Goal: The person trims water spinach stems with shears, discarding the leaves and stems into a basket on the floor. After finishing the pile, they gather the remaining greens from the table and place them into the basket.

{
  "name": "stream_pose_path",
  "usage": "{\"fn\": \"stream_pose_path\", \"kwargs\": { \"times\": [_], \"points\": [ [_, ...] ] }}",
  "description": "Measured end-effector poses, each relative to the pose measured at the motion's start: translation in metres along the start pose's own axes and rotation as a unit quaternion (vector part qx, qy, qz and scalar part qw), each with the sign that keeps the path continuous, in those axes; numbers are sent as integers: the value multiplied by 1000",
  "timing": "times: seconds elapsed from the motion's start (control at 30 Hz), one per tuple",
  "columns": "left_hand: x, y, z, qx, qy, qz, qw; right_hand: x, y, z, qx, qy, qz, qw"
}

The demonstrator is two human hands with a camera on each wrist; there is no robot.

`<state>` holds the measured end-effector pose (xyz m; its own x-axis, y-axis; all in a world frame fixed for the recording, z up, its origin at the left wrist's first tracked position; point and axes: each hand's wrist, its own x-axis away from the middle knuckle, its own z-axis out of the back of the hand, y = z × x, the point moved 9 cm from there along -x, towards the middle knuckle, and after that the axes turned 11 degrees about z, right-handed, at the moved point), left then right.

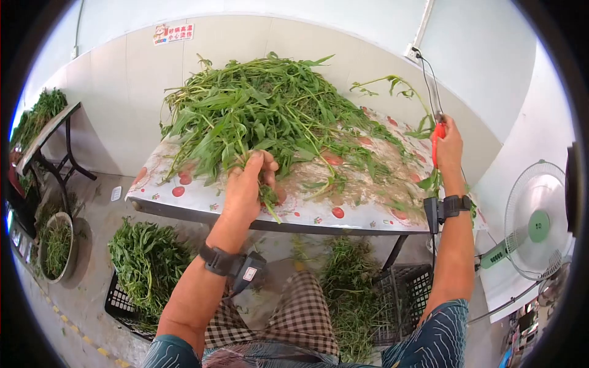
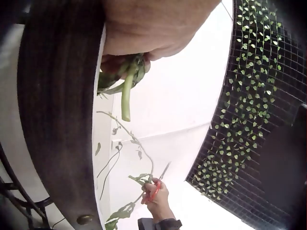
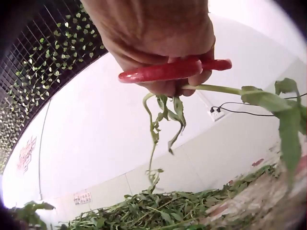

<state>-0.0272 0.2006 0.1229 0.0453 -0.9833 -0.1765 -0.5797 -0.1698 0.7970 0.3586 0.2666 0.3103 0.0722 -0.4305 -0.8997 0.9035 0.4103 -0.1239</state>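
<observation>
The left hand (image 1: 248, 187) grips a small bunch of leafy stems (image 1: 268, 197) at the table's front edge, before a large heap of green plants (image 1: 251, 110); a cut-looking stem end (image 2: 126, 98) hangs below it in the left wrist view. Raised over the table's right side, the right hand (image 1: 450, 147) holds red-handled scissors (image 1: 438, 144), their blades pointing up in the left wrist view. The same hand also holds a long stem (image 3: 220, 89) with drooping leaves. Fingers of the right hand curl through and around the red handles (image 3: 163, 71).
The patterned table cover (image 1: 294, 211) carries scattered leaves and dirt. Below stand black crates (image 1: 126, 306) with greens, and a round basin (image 1: 71, 257) is at far left. A fan (image 1: 538, 224) stands at right, near cables on the wall. Another table (image 1: 52, 132) stands back left.
</observation>
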Motion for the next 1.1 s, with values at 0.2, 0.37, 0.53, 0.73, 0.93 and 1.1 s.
{"fn": "stream_pose_path", "kwargs": {
  "times": [0.2, 0.37, 0.53, 0.73, 0.93, 1.1],
  "points": [
    [1, 0, 3, -2, 25, -6, 1000, 6, -33, -10, -96, 7, 55, 994],
    [-1, 2, 8, 14, 29, -29, 999, 14, -55, -12, -146, -12, 42, 988],
    [3, 5, 9, 22, 56, -27, 998, 18, -57, -15, -225, -22, 48, 973],
    [1, -3, -8, -84, -9, 28, 996, 16, -52, -12, -241, -7, 47, 969],
    [5, -15, -27, -174, -114, 65, 976, 14, -43, -27, -229, -23, 25, 973],
    [4, -18, -25, -175, -76, 95, 977, 12, -50, -48, -295, -40, -20, 954]
  ]
}}
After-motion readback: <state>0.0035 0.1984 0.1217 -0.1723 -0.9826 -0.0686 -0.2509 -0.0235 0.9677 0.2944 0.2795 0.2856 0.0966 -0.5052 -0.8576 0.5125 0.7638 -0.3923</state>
